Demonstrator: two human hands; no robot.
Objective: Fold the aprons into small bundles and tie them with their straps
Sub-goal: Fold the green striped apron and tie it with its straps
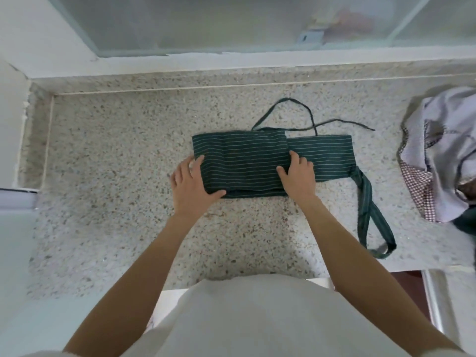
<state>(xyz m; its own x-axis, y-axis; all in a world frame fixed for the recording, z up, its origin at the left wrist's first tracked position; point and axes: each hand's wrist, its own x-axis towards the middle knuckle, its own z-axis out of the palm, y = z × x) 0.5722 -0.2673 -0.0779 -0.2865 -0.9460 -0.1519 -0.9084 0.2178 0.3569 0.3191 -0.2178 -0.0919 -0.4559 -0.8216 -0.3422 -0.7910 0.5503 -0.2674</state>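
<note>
Both hands on a half-folded green apron on the counter.

Nearest, a pale top and two bare forearms reaching out over the speckled counter (116, 176). Left hand (192, 181) at the left end of the striped green apron (242, 161), fingers fairly straight, thumb along the near edge. Right hand (298, 173) flat on the step where the folded-over layer ends, fingers spread, gripping nothing. Wide straps (368, 212) trailing toward the near right from the apron's right end. Thin strap (296, 109) looped just beyond the far edge. Far right, a heap of lilac and checked cloth (443, 155). Beyond, a frosted window (206, 21).
</note>
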